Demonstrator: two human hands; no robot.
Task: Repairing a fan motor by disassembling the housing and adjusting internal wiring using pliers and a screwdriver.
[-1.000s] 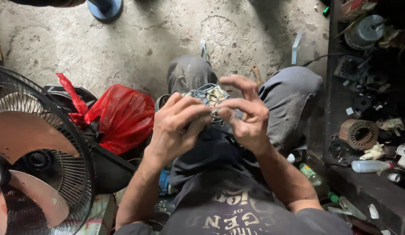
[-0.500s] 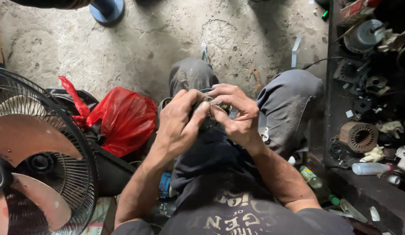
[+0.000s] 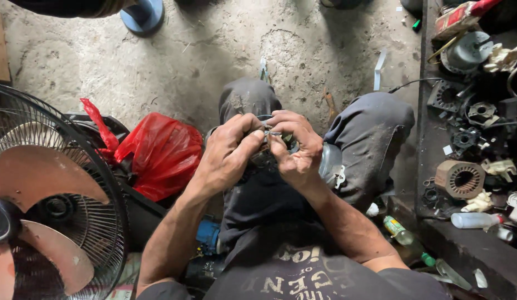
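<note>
One head-worn camera looks steeply down, close over lap and concrete floor (image 3: pixel 186 61).

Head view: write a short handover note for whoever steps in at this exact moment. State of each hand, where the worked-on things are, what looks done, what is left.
Left hand: fingers closed on the small motor part held over the lap between the knees.
Right hand: fingertips pinching at the top of the same part, in a tight grip.
Nearby: red plastic bag and standing fan to the left; shelf of loose motor pieces, including a stator core, to the right.
Done: cannot tell, since the hands hide the work.
Left: the fiddling at the part's top looks unfinished.
</note>
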